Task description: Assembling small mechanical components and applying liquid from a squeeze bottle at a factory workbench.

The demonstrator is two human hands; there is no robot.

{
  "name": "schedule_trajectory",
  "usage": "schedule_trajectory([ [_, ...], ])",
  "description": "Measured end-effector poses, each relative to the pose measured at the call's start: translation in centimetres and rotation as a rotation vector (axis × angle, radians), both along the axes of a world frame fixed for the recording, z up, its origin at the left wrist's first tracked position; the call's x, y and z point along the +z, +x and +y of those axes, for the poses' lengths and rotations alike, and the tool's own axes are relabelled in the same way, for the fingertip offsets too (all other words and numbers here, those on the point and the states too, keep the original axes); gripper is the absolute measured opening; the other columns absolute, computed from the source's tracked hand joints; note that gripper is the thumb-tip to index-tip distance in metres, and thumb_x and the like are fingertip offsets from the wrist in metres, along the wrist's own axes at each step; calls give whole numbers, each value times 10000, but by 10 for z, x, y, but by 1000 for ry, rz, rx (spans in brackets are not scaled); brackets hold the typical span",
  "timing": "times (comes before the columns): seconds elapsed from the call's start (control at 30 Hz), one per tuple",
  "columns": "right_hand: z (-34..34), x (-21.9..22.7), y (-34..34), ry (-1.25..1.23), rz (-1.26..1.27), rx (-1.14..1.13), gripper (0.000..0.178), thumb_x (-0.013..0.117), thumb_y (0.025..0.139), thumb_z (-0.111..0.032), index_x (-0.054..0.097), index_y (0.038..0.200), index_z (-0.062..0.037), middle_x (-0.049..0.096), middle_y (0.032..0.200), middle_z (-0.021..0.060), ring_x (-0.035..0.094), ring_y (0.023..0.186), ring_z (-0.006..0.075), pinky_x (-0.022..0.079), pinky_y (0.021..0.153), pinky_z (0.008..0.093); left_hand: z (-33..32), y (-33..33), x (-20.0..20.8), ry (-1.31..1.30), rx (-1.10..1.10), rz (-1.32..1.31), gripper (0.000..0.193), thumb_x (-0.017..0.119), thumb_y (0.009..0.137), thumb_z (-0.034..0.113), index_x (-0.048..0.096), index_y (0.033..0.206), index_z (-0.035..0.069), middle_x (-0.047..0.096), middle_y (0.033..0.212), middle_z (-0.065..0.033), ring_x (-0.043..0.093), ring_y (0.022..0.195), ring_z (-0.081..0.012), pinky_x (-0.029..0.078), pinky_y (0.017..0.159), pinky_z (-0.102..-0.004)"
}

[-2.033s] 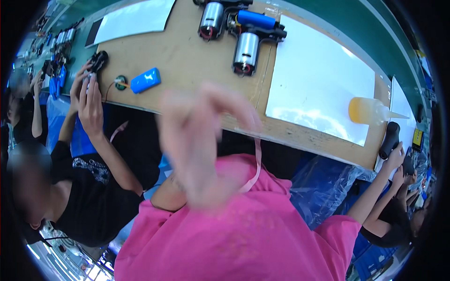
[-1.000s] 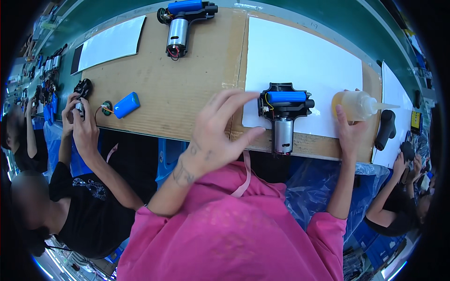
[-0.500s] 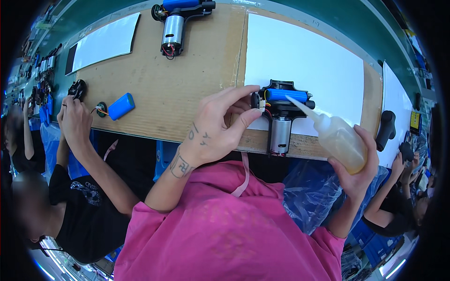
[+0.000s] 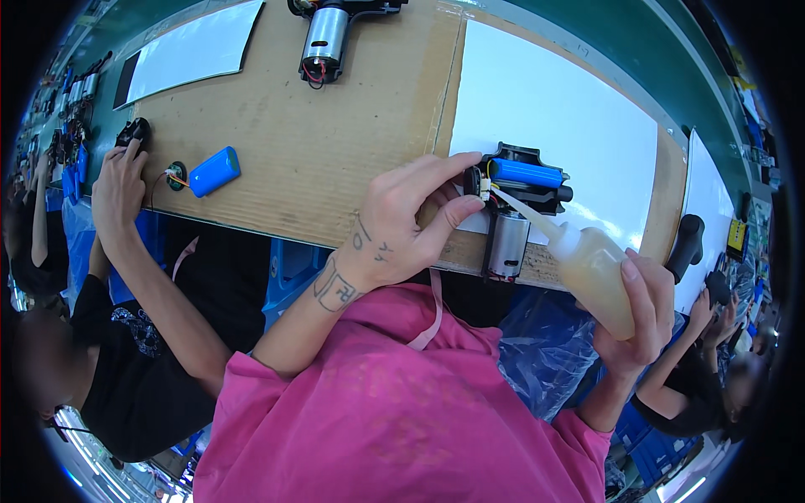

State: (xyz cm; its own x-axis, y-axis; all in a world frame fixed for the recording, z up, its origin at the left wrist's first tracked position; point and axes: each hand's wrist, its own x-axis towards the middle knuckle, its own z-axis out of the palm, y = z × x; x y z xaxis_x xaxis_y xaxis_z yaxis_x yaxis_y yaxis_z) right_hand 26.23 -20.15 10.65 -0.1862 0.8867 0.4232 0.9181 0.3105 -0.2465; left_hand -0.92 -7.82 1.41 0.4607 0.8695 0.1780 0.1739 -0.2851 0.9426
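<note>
My left hand (image 4: 407, 214) pinches a small round black board (image 4: 473, 179) between thumb and fingertips, beside the left end of a black tool housing (image 4: 549, 201). A white connector and thin coloured wires show at the board. Inside the housing lies a blue battery pack (image 4: 528, 173), and below it a silver motor (image 4: 508, 243) reaches over the table's front edge. In my right hand (image 4: 644, 310) is a translucent squeeze bottle (image 4: 594, 277) with yellowish liquid. It is tilted, its long nozzle (image 4: 524, 207) pointing up-left; the tip is at the wires beside the connector.
A white sheet (image 4: 562, 101) lies under the housing. Another half-built tool (image 4: 325, 38) is at the back, and a blue battery pack (image 4: 215, 171) with a small wired board lies left. A co-worker's hand (image 4: 119, 189) handles a black part there. A black piece (image 4: 687, 247) sits at right.
The nozzle tip has moved left and down from over the battery pack to the connector wires. My right hand and the bottle are lower. My left hand still pinches the round board.
</note>
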Motion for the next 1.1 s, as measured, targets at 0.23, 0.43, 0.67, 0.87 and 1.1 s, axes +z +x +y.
schedule_trajectory([
  [0.23,2,0,-3,38,-90,-16,485,820,665,0,779,1133,-121,704,1097,203,698,917,388,581,775,441,1,-1,3,7,-14,26,389,732,942,132,676,1307,10,702,934,-154,698,809,-249,541,738,-327],
  [0.43,4,2,-6,48,-61,12,509,819,642,36,787,1112,-155,697,1082,183,694,912,383,579,756,430,1,-1,0,19,-15,19,396,724,944,127,669,1320,15,696,927,-158,689,811,-272,534,744,-335],
  [0.67,6,2,-6,45,-72,22,512,813,625,29,793,1104,-152,695,1082,183,691,908,378,573,747,430,2,-1,2,21,-15,15,392,718,947,124,670,1322,20,690,921,-156,688,815,-270,531,747,-336],
  [0.87,11,-1,-5,61,-70,13,488,806,603,-1,804,1072,-132,696,1067,188,691,905,384,570,751,431,3,-2,0,20,-25,18,390,711,954,130,668,1327,21,687,921,-156,689,817,-269,530,745,-337],
  [1.1,9,-1,-6,72,-47,22,504,806,593,8,802,1075,-138,695,1062,183,693,900,378,572,736,423,4,-2,2,15,-28,15,387,704,962,136,666,1329,19,687,919,-156,689,817,-274,531,750,-340],
])
